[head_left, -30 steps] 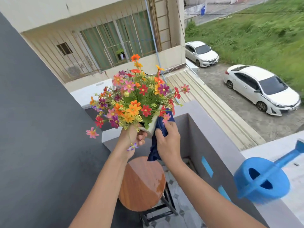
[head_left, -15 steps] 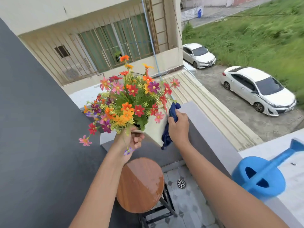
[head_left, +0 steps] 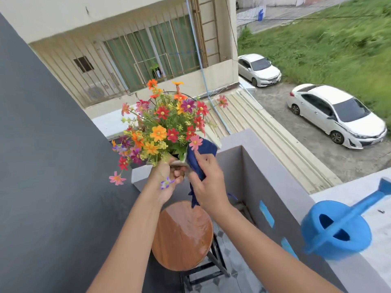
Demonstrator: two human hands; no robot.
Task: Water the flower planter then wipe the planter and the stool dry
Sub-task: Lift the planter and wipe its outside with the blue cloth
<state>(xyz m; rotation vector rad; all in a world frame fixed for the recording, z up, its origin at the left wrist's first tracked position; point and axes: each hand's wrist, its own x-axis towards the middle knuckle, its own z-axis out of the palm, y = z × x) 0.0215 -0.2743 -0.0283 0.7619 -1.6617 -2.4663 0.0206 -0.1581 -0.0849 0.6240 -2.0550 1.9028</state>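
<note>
The flower planter [head_left: 179, 160] is held in the air above the stool [head_left: 182, 235]; its flowers [head_left: 167, 123] hide most of it. The left hand [head_left: 167, 178] grips its lower edge, fingers curled closed. The right hand [head_left: 206, 182] presses a dark blue cloth [head_left: 201, 153] against the planter's right side, fingers closed on the cloth. The stool seat looks wet. A blue watering can [head_left: 336, 231] rests on the ledge [head_left: 376, 263] at right.

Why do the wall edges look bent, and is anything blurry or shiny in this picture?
Head view: the wide-angle lens bows the balcony wall and the building's lines. The flowers look fairly sharp, while the blue watering can at the right edge is smeared. Daylight is soft, without hard shadows. The wooden stool seat shows a pale wet-looking sheen.
</note>
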